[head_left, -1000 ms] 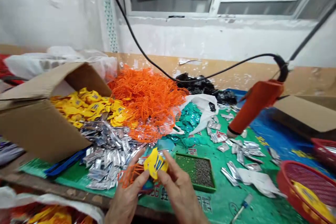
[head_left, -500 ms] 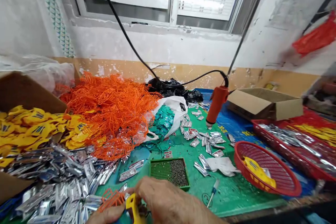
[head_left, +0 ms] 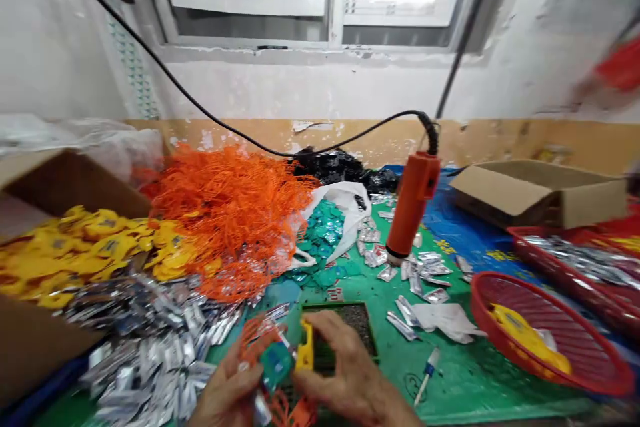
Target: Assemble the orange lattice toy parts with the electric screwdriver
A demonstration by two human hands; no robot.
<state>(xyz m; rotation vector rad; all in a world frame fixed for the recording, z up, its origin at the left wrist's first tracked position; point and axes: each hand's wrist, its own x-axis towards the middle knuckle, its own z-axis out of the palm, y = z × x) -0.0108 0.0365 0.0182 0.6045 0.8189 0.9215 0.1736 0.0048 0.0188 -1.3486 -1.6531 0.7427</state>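
My left hand (head_left: 227,383) is closed on a small assembly: an orange plastic lattice piece (head_left: 256,335) with a teal plastic piece (head_left: 276,365) and a bit of silver metal. Between the thumb and fingers of my right hand (head_left: 353,373) is a yellow plastic piece (head_left: 305,347), held just right of the teal part. Whether the yellow and teal parts touch, I cannot tell. Both hands are low in the view, over a green tray (head_left: 373,340) of tiny metal screws that my right hand partly hides. An orange electric screwdriver (head_left: 413,203) hangs by its cable beyond them.
Piles of orange lattices (head_left: 235,213), yellow casings (head_left: 105,240) and silver metal parts (head_left: 155,360) cover the left. A teal heap (head_left: 323,233) lies behind the tray. To the right are a small screwdriver (head_left: 427,373), a red basket (head_left: 595,347) and a cardboard box (head_left: 505,187).
Both hands have come up and to the right, over the tray, and have moved apart, so the teal piece shows between them. The hanging electric screwdriver appears larger and closer.
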